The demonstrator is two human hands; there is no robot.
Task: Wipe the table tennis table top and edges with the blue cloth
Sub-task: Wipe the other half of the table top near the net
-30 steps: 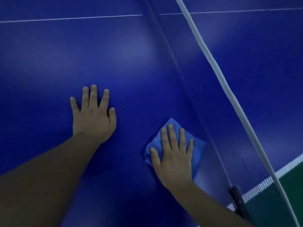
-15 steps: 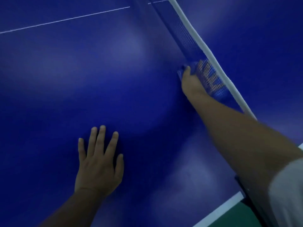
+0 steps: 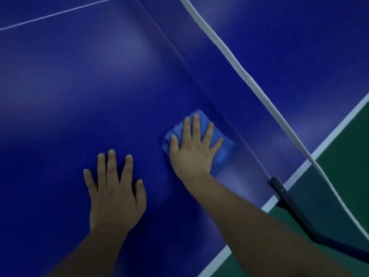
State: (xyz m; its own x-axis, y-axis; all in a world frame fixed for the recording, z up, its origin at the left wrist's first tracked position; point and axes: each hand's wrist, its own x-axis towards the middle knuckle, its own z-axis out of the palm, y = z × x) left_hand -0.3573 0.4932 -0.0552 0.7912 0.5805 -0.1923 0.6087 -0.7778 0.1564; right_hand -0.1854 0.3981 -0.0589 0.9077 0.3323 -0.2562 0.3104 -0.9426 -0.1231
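Blue fills nearly the whole frame: the table tennis table [image 3: 99,86] top is a deep, glossy blue with soft pale glare in the upper left and centre. 2 bare hands lie on it. 1 blue cloth [image 3: 219,148], lighter than the table and folded into a rough pad, sits right of centre, flat on the top and just beside the foot of the net. The right hand [image 3: 194,148] rests palm down on the cloth with all 5 fingers spread and straight, pressing it rather than clutching it; cloth shows past the fingertips and along both sides of the hand. The left hand [image 3: 115,192] lies lower and to the left, apart from the cloth, palm flat on the bare top, 5 fingers spread, holding nothing. Both forearms run down to the bottom edge of the frame.

1 net [image 3: 269,124] crosses diagonally from the top centre to the lower right, its dark mesh topped by 1 white band [image 3: 237,66]. 1 black net post [image 3: 279,192] clamps at the table's side edge in the lower right. 1 thin white line [image 3: 60,14] crosses the upper left, and 1 white edge stripe [image 3: 339,124] borders the top on the right, beyond which lies green floor [image 3: 343,168].
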